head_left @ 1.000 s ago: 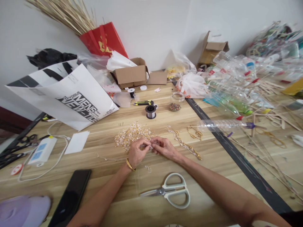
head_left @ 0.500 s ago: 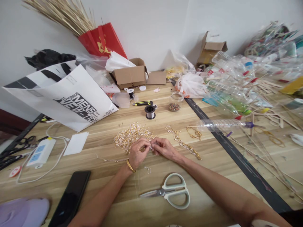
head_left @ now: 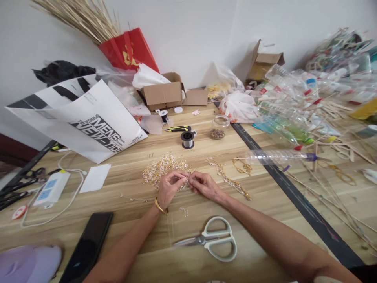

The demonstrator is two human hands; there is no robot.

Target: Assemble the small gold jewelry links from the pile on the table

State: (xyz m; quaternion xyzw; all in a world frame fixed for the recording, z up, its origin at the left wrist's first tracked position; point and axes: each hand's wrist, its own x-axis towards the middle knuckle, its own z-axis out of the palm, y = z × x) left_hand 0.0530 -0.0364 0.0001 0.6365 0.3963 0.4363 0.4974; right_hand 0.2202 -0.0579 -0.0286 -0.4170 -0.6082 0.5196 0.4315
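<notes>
My left hand [head_left: 170, 189], with a gold bracelet [head_left: 161, 207] at its wrist, is closed in a pinch. Against its fingertips, my right hand [head_left: 206, 186] pinches as well. A tiny shiny bit shows where they meet, too small to name. Just behind them spreads a pile of small gold and clear beads [head_left: 160, 167]. A thin beaded strand [head_left: 134, 199] trails on the table left of my left hand. Right of my right hand lie beaded chains [head_left: 228, 179]. Nearer to me are a few loose clear beads [head_left: 184, 211] and white-handled scissors [head_left: 218, 239].
A wire spool [head_left: 187, 140], a utility knife [head_left: 178, 128] and a glass jar of beads [head_left: 218, 127] stand beyond the pile. To the left are a phone [head_left: 86, 245], a power strip [head_left: 51, 189] and a white paper bag [head_left: 88, 122]. Plastic bottles [head_left: 279, 156] crowd the right.
My left hand has shifted slightly left and its fingers have straightened a little. My right hand stays almost where it was, still pinching.
</notes>
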